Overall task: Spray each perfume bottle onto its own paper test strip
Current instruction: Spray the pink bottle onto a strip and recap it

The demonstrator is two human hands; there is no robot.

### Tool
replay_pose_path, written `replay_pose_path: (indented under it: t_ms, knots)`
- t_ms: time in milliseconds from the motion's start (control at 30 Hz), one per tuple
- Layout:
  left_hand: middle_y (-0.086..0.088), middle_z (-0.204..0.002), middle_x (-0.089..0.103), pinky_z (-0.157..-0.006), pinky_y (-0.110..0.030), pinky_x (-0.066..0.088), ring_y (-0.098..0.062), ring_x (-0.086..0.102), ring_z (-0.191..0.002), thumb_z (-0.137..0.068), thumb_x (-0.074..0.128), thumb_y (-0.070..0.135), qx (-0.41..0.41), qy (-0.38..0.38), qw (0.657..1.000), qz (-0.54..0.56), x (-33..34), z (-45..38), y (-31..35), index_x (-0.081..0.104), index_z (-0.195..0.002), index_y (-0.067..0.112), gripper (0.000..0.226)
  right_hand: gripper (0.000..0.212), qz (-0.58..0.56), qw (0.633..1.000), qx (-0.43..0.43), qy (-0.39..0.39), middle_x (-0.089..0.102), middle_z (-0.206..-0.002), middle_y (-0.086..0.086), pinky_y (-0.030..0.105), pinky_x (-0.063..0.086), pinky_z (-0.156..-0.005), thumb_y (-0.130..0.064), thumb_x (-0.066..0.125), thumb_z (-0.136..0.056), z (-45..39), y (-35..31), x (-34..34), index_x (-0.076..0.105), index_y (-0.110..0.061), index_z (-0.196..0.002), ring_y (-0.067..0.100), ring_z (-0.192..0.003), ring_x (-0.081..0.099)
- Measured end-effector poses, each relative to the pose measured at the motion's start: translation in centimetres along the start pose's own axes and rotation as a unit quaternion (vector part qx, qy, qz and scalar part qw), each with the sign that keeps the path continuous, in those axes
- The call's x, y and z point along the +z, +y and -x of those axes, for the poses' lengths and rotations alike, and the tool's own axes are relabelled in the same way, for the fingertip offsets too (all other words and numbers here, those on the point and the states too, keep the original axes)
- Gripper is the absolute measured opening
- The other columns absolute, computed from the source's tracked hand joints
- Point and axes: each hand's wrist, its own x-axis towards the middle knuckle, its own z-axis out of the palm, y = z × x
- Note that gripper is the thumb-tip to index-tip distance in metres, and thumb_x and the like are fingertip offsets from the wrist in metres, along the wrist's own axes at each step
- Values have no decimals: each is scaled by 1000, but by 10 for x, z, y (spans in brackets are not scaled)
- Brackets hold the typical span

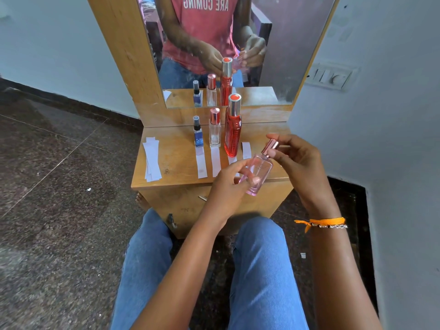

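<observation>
My left hand [228,184] grips the body of a pale pink glass perfume bottle [259,173], tilted, above the table's front edge. My right hand [295,160] pinches its rose-gold cap [272,146]. On the small wooden table [176,160] stand three bottles in a row: a small blue one [197,133], a clear one with a pink cap [214,128] and a tall red one [233,126]. A white paper strip lies before each: [201,163], [215,160], one partly hidden behind my hands [232,160]. A further short strip [246,150] lies at the right.
A stack of spare paper strips [152,159] lies on the table's left part. A mirror [214,44] stands behind the bottles and reflects them and a person. My knees in blue jeans [259,258] sit against the table front. A wall switch panel [329,77] is at the right.
</observation>
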Motion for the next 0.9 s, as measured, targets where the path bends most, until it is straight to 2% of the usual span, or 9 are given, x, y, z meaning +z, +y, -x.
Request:
replay_pose_path:
  t_ms: [167,300,433,467,533,600,667,767,900]
  knots:
    - [10,-103,59,-88,-31,44,-15,53,-98,-89,60,18,-6,-2,1000,12,0,-1,-4,56,-126,31,40,31,-32,999,-3,-33,72,-101,2,21,51,-84,1,59,-88,4,-1,-4,66,-19,-110,12,-98,67]
    - [4,-128,59,-102,-42,44,-19,51,-121,-87,62,14,7,22,1000,-15,3,0,-3,57,-126,25,41,28,-41,999,14,-10,75,-82,-8,19,52,-77,3,66,-81,3,-6,-6,70,-17,-99,8,-85,69]
    - [4,-126,60,-92,-30,46,-15,52,-116,-87,62,13,21,20,999,-31,4,2,-1,57,-125,25,40,18,-29,999,16,29,70,-68,-8,20,53,-69,-3,76,-74,2,-8,-4,68,-16,-84,7,-70,66]
    - [4,-121,62,-88,-26,47,-15,53,-114,-87,61,13,19,14,999,-29,4,3,-1,58,-124,26,40,18,-15,999,13,29,69,-70,-7,22,53,-70,-5,76,-74,4,-8,-2,67,-16,-86,7,-71,65]
    - [6,-110,62,-85,-25,46,-17,56,-110,-89,60,16,10,1,1000,-17,4,4,0,56,-126,28,39,28,16,999,13,27,68,-87,-4,23,53,-78,-10,73,-78,11,-5,3,64,-18,-104,8,-81,65]
    - [5,-107,62,-91,-35,49,-18,57,-107,-89,59,20,6,-4,1000,-4,3,4,1,54,-126,30,39,42,-5,999,29,25,66,-109,0,23,52,-88,-19,66,-87,23,2,9,53,-24,-126,8,-100,64]
    - [4,-109,63,-96,-43,48,-18,57,-108,-89,60,22,10,-4,1000,-4,2,4,2,54,-125,32,38,44,-44,998,48,23,64,-120,2,35,50,-95,-22,61,-91,33,11,13,49,-25,-133,14,-111,62]
    - [2,-115,62,-98,-46,46,-18,56,-112,-87,63,25,4,-2,1000,0,1,3,0,51,-125,34,41,33,-35,997,62,0,69,-111,5,50,49,-97,-12,64,-88,38,18,12,61,-16,-121,24,-104,66]
    - [2,-121,62,-100,-44,45,-16,55,-115,-85,64,26,-8,8,1000,7,-1,2,0,48,-129,29,47,25,-28,997,61,37,73,-98,11,52,52,-91,-8,69,-83,31,18,12,68,-13,-107,29,-96,68]
